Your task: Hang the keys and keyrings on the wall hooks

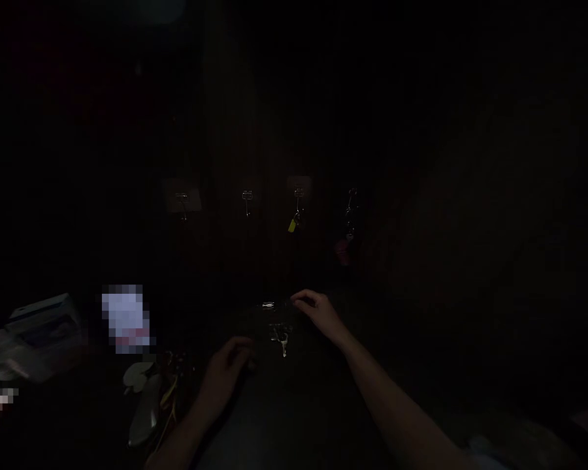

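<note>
The room is very dark. My right hand (323, 314) reaches over the dark surface, its thumb and index fingertips close together in a pinch; what they hold, if anything, I cannot make out. To its left lies a small shiny metal piece (268, 305). Below that, a bunch of keys (283, 341) rests on the surface between my hands. My left hand (229, 365) hovers low at the left of the keys, fingers loosely bent and apart, holding nothing visible.
Metal hooks (247, 196) line the dark upright panel ahead. A yellow key tag (292, 225) hangs from one, a reddish item (342, 251) from another. At left are pale leaf-like shapes (144, 408), a box (46, 326) and a blurred-out bright rectangle (126, 318).
</note>
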`<act>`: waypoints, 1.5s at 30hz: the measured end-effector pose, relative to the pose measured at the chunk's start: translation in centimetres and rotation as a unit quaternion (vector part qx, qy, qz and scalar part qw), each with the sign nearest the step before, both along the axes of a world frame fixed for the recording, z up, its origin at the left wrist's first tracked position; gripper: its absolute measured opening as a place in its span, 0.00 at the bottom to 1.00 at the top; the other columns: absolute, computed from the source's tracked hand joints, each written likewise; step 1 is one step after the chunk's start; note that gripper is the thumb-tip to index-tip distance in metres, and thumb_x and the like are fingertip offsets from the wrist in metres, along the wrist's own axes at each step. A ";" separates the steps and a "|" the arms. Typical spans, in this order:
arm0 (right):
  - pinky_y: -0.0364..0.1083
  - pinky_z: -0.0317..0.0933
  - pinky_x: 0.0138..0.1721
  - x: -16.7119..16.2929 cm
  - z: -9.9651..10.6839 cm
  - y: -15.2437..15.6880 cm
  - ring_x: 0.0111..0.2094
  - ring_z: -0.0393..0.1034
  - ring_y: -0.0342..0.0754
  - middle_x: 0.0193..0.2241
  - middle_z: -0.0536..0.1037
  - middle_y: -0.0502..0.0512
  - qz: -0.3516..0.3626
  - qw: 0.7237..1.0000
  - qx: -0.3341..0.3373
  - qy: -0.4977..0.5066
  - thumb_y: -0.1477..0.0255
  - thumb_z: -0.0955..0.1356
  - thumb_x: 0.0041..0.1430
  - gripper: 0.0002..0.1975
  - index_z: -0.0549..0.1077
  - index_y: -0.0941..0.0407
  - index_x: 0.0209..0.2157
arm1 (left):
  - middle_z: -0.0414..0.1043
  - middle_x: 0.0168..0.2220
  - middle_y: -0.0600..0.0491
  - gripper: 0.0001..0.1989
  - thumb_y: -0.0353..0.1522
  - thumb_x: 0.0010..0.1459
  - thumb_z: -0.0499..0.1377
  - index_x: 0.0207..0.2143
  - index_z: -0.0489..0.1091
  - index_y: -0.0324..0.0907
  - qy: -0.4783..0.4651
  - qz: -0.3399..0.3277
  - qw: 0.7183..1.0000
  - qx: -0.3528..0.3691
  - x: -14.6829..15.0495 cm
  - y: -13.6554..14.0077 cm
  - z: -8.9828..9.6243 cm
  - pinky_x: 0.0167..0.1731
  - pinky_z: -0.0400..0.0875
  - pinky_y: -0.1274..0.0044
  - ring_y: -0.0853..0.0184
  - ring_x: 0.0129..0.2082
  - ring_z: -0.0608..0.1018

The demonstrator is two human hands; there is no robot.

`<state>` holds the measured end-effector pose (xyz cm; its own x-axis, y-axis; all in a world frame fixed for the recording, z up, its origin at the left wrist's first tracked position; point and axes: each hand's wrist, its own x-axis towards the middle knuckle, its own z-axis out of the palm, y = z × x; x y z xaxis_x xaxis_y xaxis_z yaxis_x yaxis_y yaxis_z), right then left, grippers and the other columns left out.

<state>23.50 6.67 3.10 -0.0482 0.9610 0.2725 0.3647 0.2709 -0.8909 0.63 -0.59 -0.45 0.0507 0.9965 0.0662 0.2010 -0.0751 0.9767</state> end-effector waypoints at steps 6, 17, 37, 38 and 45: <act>0.47 0.61 0.41 -0.2 -3.4 -0.6 0.37 0.71 0.49 0.32 0.78 0.52 -0.002 0.999 -0.010 -0.035 0.71 0.64 0.50 0.08 0.74 0.56 0.30 | 0.75 0.28 0.55 0.11 0.39 0.52 0.55 0.34 0.70 0.43 0.006 -0.004 1.000 0.006 0.0 0.0 -0.1 0.34 0.69 0.76 0.66 0.29 0.77; 0.52 0.54 0.50 0.4 -4.5 -1.3 0.42 0.68 0.49 0.36 0.76 0.52 0.087 0.979 0.055 -0.175 0.75 0.67 0.50 0.07 0.75 0.53 0.32 | 0.75 0.29 0.54 0.13 0.41 0.52 0.54 0.35 0.69 0.43 0.006 0.009 1.000 -0.002 0.2 -0.2 0.4 0.35 0.69 0.74 0.65 0.30 0.77; 0.50 0.55 0.47 -2.9 -4.5 -3.0 0.44 0.65 0.48 0.39 0.75 0.51 0.176 0.948 0.095 -0.247 0.72 0.67 0.55 0.07 0.75 0.50 0.36 | 0.67 0.49 0.48 0.16 0.28 0.54 0.53 0.45 0.70 0.48 0.305 -0.063 0.922 0.228 -0.4 0.0 -1.9 0.50 0.65 0.64 0.59 0.51 0.69; 0.51 0.55 0.47 -2.8 -4.5 -2.9 0.44 0.65 0.48 0.40 0.75 0.52 0.170 0.948 0.094 -0.251 0.72 0.66 0.56 0.07 0.75 0.51 0.36 | 0.67 0.49 0.48 0.15 0.28 0.54 0.54 0.44 0.70 0.48 0.312 -0.060 0.920 0.229 -0.4 0.0 -1.9 0.49 0.65 0.64 0.58 0.50 0.69; 0.53 0.54 0.48 -1.8 -4.7 -2.2 0.45 0.64 0.50 0.40 0.74 0.53 0.096 0.956 0.075 -0.268 0.72 0.63 0.59 0.08 0.74 0.52 0.37 | 0.68 0.46 0.49 0.06 0.33 0.55 0.54 0.33 0.70 0.45 0.272 -0.027 0.941 0.200 -0.7 0.1 -1.6 0.47 0.66 0.66 0.59 0.48 0.71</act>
<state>21.72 4.51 -1.65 -0.3912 0.8726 0.2925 0.6884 0.4884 -0.5363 -0.05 -0.49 -2.10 0.2355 0.8925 0.3848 0.6480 -0.4393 0.6223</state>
